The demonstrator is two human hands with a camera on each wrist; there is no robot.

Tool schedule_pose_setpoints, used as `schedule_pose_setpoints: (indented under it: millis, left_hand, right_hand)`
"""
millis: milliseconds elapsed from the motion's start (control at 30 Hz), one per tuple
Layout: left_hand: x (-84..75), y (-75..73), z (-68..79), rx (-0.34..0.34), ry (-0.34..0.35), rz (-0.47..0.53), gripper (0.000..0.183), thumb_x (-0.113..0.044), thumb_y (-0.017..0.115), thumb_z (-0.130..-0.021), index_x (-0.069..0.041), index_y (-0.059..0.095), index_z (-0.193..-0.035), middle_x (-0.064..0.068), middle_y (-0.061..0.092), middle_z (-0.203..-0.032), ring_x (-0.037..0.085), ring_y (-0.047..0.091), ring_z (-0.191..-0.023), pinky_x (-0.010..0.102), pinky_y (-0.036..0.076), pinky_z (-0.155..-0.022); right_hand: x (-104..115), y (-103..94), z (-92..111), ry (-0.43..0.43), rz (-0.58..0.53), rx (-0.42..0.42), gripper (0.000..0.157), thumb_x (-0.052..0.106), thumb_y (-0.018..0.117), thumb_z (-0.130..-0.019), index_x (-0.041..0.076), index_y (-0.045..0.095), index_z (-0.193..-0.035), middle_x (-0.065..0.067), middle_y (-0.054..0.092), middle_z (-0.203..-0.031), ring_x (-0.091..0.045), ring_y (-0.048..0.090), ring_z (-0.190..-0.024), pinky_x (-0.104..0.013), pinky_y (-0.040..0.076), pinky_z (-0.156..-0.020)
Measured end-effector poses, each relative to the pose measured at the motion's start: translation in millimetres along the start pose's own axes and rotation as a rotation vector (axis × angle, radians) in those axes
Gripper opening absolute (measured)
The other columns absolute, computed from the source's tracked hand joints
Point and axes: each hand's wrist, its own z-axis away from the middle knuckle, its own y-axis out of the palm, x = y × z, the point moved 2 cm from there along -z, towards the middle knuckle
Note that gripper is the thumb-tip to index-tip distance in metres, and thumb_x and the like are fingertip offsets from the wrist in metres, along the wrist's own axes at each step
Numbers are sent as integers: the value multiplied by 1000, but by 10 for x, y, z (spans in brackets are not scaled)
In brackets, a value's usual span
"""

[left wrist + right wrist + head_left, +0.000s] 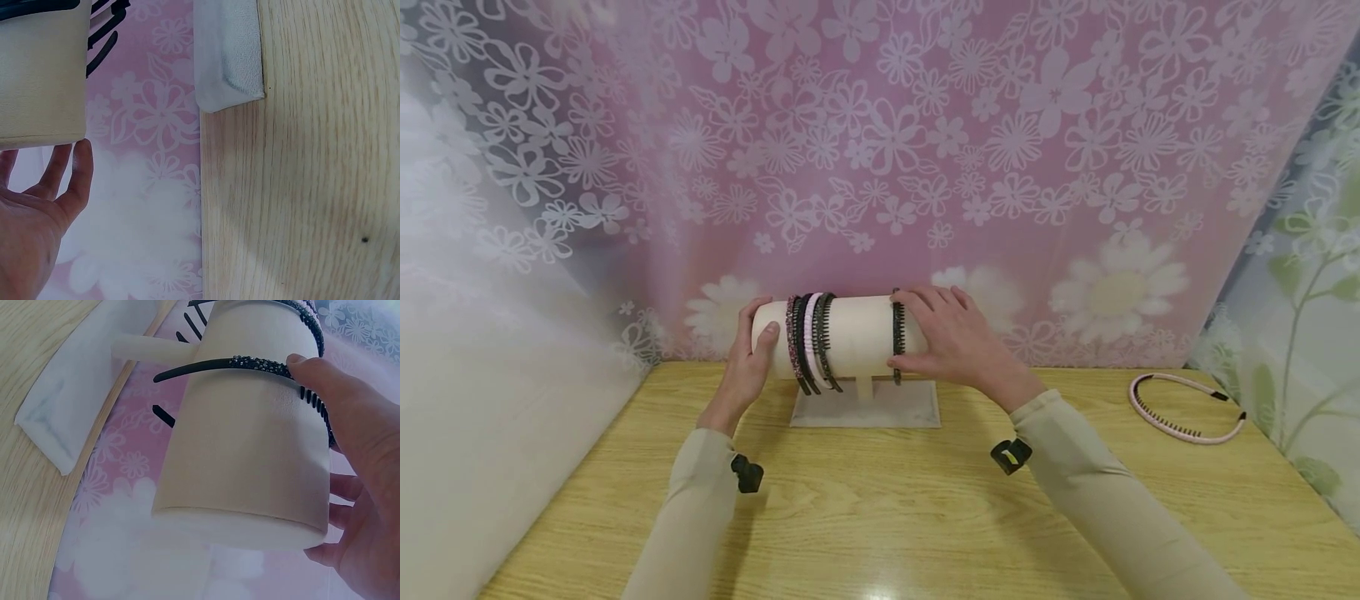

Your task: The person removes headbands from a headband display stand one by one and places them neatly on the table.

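A cream cylindrical headband stand (859,337) lies crosswise on a post above a pale rectangular base (887,410). My left hand (747,360) grips its left end, thumb in front and the other fingers behind. Near the stand's right end, my right hand (961,340) pinches a black toothed headband (256,364) set with glittery stones; its thumb presses the band in the right wrist view. Grouped toward the left of the cylinder are a pinkish glitter headband (792,329), a black one, a pale pink headband (809,333) and a dark toothed headband (823,329).
Another pale pink headband (1172,433) with dark teeth lies on the wooden table (865,508) at the right. Behind the table hangs a pink flowered curtain (865,167). Pale walls or sheets flank both sides. Black straps circle both wrists.
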Motion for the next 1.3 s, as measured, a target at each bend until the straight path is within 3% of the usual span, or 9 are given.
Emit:
schedule_pose_setpoints:
  millis: [333,433,900,1300]
  left_hand:
    - [-20,-2,-1,2,4,-3,55,-33,41,-108,-16,27,-158,26,52,-127,24,57,-82,55,55,-73]
    - [-26,-1,-3,3,8,-2,54,-32,41,-109,-15,27,-158,25,53,-126,24,57,-82,55,54,-74]
    - [-36,-2,-12,5,19,2,54,-32,42,-109,-15,27,-158,24,51,-126,23,57,-81,46,55,-70]
    - [-30,-2,16,-3,-18,-2,54,-34,42,-108,-19,27,-158,26,52,-129,24,58,-82,36,54,-67]
  right_hand:
    - [-70,7,22,-14,-26,-20,85,55,80,-82,12,47,-148,-13,54,-148,-37,52,-134,-58,36,-117]
    - [-89,1,24,-16,-36,-17,86,54,81,-82,11,47,-148,-14,53,-149,-38,51,-134,-58,36,-117]
    - [-145,-19,74,-13,-62,-22,88,53,82,-82,10,46,-150,-15,52,-148,-38,50,-136,-55,42,-114]
    - [-176,-34,126,30,-110,10,87,53,81,-83,13,44,-151,-16,49,-151,-37,46,-139,-58,47,-109]
